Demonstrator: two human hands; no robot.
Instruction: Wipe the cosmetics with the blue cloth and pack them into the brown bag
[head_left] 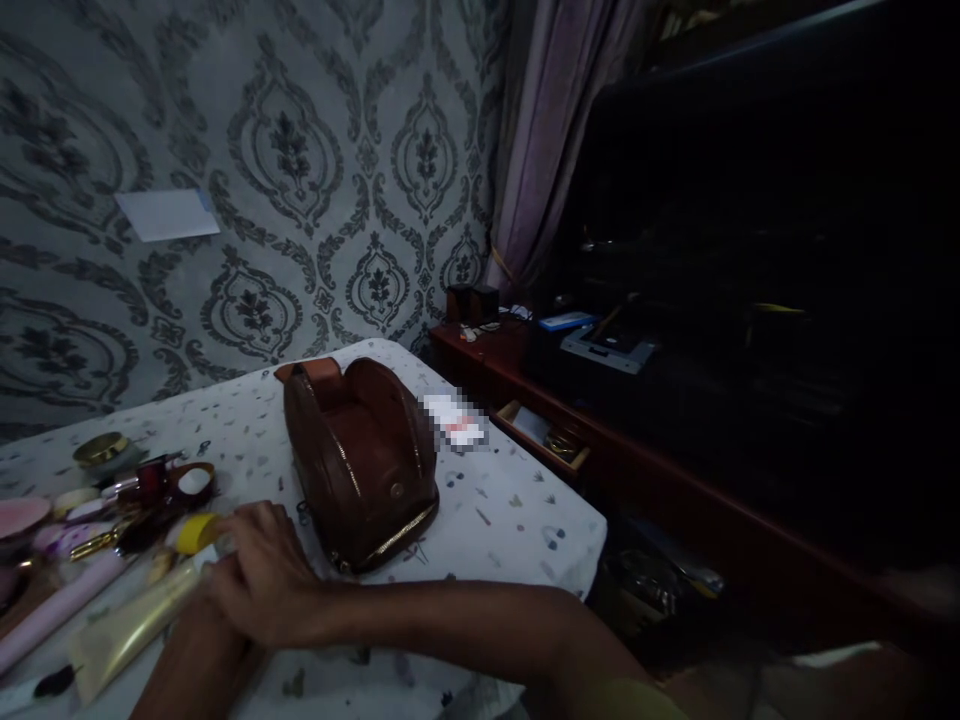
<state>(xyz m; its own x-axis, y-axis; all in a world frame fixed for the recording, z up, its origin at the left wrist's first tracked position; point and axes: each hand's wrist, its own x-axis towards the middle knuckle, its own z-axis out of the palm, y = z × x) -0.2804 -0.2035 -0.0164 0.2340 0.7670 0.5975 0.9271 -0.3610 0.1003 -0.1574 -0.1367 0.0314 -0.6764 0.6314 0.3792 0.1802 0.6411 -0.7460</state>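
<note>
My right hand [266,575] reaches in from the right with bent fingers and crosses over the end of my left forearm [191,660]. My left hand is mostly hidden beneath it. What the right fingers close on cannot be made out. Beside them lies a clear yellowish squeeze tube [135,630], its white cap end next to the fingertips. A yellow cap [196,533] is just beyond. Right of the hands stands a brown leather bag [360,470], unzipped and gaping, with its reddish-brown inside showing.
Several cosmetics crowd the left, among them a gold-lidded jar [103,450] and a pink tube [64,610]. A pixelated white item [456,420] lies behind the bag on the patterned cloth [510,530]. A dark red desk [480,360] has a drawer [544,435] pulled out.
</note>
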